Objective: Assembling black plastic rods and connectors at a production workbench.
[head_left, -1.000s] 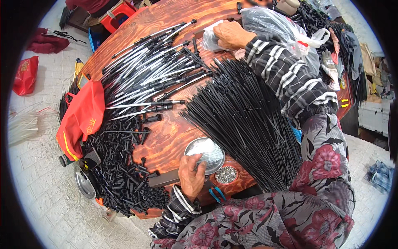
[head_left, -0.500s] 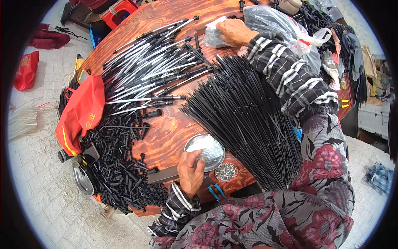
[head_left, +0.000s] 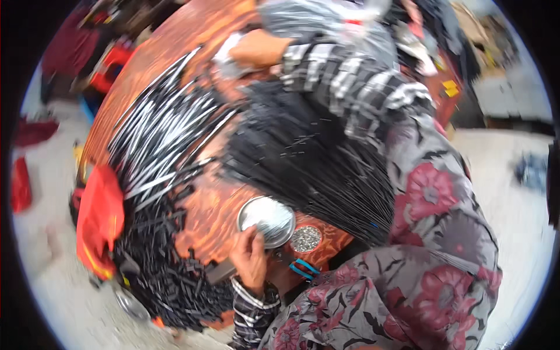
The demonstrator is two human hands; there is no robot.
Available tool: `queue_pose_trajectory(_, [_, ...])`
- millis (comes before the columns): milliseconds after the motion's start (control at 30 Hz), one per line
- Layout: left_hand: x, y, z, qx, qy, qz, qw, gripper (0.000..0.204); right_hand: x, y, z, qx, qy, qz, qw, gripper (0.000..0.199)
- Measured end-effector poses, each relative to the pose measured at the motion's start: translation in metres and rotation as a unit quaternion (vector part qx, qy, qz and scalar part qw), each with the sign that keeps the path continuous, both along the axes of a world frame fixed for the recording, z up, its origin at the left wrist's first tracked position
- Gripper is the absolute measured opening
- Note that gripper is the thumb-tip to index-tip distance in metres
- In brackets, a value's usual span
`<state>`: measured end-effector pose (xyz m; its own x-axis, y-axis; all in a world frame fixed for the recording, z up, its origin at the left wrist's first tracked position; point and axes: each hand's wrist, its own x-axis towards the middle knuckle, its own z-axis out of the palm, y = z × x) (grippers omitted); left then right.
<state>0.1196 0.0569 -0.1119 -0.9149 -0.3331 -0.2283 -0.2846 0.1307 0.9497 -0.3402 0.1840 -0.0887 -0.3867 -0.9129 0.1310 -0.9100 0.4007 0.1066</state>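
Across the reddish, wood-grained table [head_left: 204,219], in the head view, my right hand [head_left: 256,49] reaches to the far side, its fingers bent over a crumpled, whitish plastic bag [head_left: 226,63]; blur hides the fingertips, so I cannot tell whether they grip it. My left hand [head_left: 249,254] is at the near edge of a round, shiny metal dish [head_left: 286,238] with thin, clear strands [head_left: 265,217] lying in it. My thumb and forefinger come close together there, but I cannot tell whether they pinch a strand. Just right of the dish sits a small, round, red-rimmed tub [head_left: 307,226] of tiny silvery metal pieces, and nearer me a tool with blue handles [head_left: 303,269]. Between my two hands, toward my right, a wide heap of long, thin black rods [head_left: 315,157] fans out. Left of it lie silver-and-black metal tubes [head_left: 163,116], with a pile of short black plastic pieces [head_left: 169,274] nearer me. Beside that pile, a bright red bag [head_left: 99,216] hangs at the table's left edge.
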Motion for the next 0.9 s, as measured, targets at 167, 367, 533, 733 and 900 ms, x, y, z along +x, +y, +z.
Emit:
queue_pose_trajectory(167, [0.0, -0.007, 0.011, 0.057, -0.046, 0.029, 0.997, 0.02, 0.005, -0.005, -0.002, -0.085, 0.01, 0.002, 0.996, 0.015])
queue_pose_trajectory(367, [-0.013, -0.001, 0.027, 0.083, -0.109, 0.022, 0.99, 0.02, 0.007, 0.015, -0.005, -0.121, -0.028, -0.04, 0.991, 0.014])
queue_pose_trajectory(533, [-0.012, -0.018, 0.021, 0.079, -0.095, 0.028, 0.992, 0.021, -0.012, -0.004, -0.005, -0.114, 0.014, 0.005, 0.993, 0.013])
queue_pose_trajectory(733, [-0.005, -0.018, 0.021, 0.108, -0.104, 0.026, 0.988, 0.021, -0.008, 0.026, 0.013, -0.106, 0.093, 0.074, 0.987, 0.02])
queue_pose_trajectory(900, [0.014, -0.021, 0.018, 0.118, -0.109, 0.022, 0.987, 0.019, -0.019, 0.01, 0.026, -0.065, 0.037, -0.036, 0.997, 0.015])
